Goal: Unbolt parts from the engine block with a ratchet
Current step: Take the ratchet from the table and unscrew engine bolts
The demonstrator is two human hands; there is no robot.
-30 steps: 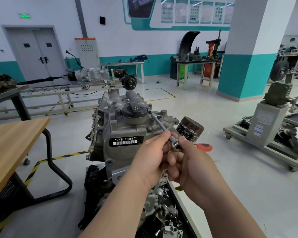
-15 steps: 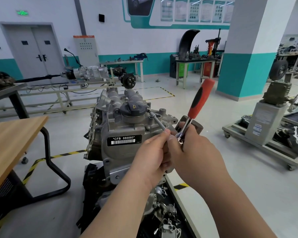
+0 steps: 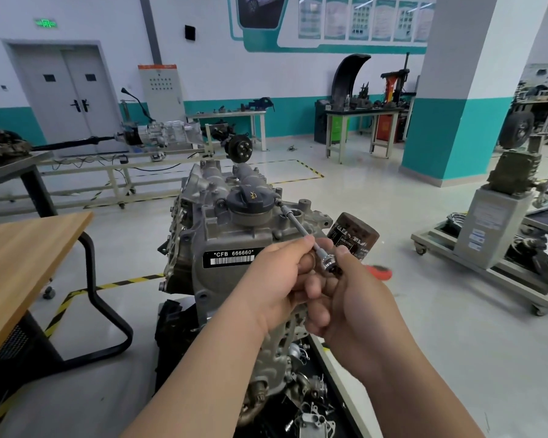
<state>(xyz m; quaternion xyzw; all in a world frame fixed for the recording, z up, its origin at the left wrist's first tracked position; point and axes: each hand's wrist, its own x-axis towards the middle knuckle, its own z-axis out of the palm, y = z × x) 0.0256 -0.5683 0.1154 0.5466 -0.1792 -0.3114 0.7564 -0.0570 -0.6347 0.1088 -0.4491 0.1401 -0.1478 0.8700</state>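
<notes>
The ratchet sits at the near right corner of the engine block, its chrome head just in front of the block's labelled face. Its extension bar slants up and away from the head to a bolt on the block's top, just right of the black oil filler cap. Half a second ago the red handle stood up and to the right, above the hands. Now it lies low and points right, away from the block, smeared by motion blur, in about the same place as a second ago. The extension bar and its far end on the bolt have not shifted.

The left hand is in front of the block's label, and its grip is a narrow pinch of thumb and forefinger on the extension bar, right next to the ratchet head, as it was before. The right hand is just to the right of it, beside the block's near right corner. Its grip is curled round the ratchet where the head meets the handle, thumb on top.

A brown oil filter juts from the block's right side, just behind the right hand. Loose metal parts lie in a dark tray below the block. A wooden desk stands well to the block's left.
</notes>
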